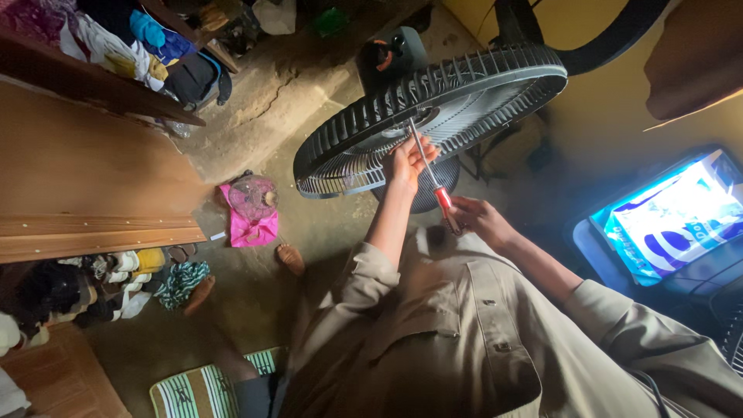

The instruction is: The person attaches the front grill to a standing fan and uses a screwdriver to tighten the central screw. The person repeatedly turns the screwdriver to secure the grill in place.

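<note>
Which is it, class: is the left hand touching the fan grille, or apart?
Touching: the head view shows the left hand resting against the fan grille beside the screwdriver.

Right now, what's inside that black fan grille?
Inside the black fan grille, the screwdriver shaft reaches the hub, steadied by the left hand; the right hand holds its red handle. The tip is hidden.

The fan grille (429, 116) stands tilted in front of the person, above the floor (309, 224). The left hand (409, 160) rests on the grille's lower rim; the right hand (474, 217) sits just below and to the right of it, nearer the body. A screwdriver (433, 182) runs between them, its tip up at the grille's hub. Left of the grille, a bag (249, 224) lies on the floor. Further left stands a wooden shelf (93, 224), with shoes (124, 271) beneath it. A lit screen (673, 220) is at right.
</note>
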